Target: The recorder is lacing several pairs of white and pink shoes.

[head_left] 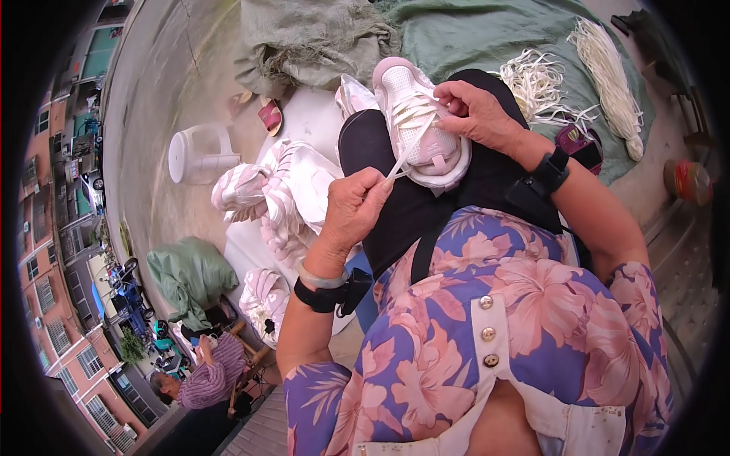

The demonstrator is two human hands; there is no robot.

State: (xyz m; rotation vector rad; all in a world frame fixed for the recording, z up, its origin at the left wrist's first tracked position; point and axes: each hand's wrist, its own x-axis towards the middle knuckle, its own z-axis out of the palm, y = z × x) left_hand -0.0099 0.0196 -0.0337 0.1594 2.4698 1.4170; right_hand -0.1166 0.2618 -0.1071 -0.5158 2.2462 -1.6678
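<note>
A pale pink and white sneaker (pixel 439 144) lies across my lap on black cloth, its toe pointing away from me. White laces (pixel 414 112) criss-cross its upper part. My left hand (pixel 356 204) is closed on a lace end, drawn taut toward the near left of the shoe. Over the right side of the laces is my right hand (pixel 479 114), thumb and forefinger pinched together at the eyelets. What sits between those fingertips is too small to make out. Part of another pale shoe (pixel 354 96) shows just left of the sneaker.
Several pale pink and white shoe pieces (pixel 285 186) are heaped at my left on a white sheet. Loose white laces (pixel 532 80) and a lace bundle (pixel 608 83) lie on green cloth at the far right. A white plastic stool (pixel 199 155) stands left. Another person (pixel 217 370) sits at lower left.
</note>
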